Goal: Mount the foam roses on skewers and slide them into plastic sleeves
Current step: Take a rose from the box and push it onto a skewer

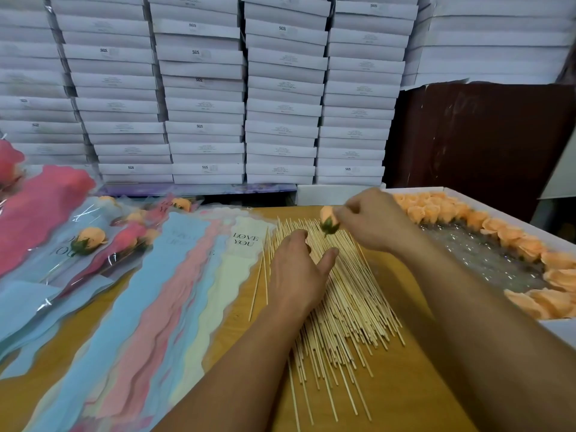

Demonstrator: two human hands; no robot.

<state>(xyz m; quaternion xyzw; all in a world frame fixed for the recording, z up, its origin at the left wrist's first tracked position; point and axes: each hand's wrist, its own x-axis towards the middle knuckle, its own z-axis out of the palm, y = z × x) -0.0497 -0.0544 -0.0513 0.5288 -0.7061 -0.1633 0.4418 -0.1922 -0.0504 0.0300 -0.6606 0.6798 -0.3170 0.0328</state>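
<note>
My right hand pinches a peach foam rose with a green calyx, held just above the far end of a wide pile of bamboo skewers on the wooden table. My left hand lies on the pile, fingers reaching down among the skewers; whether it grips one is hidden. Flat plastic sleeves in blue, pink and cream, one printed "LOVE YOU", fan out to the left. Finished sleeved roses lie at the far left.
A white box at the right holds several peach roses around a shiny plastic tray. Stacks of white flat boxes wall off the back. A dark brown panel stands at the back right.
</note>
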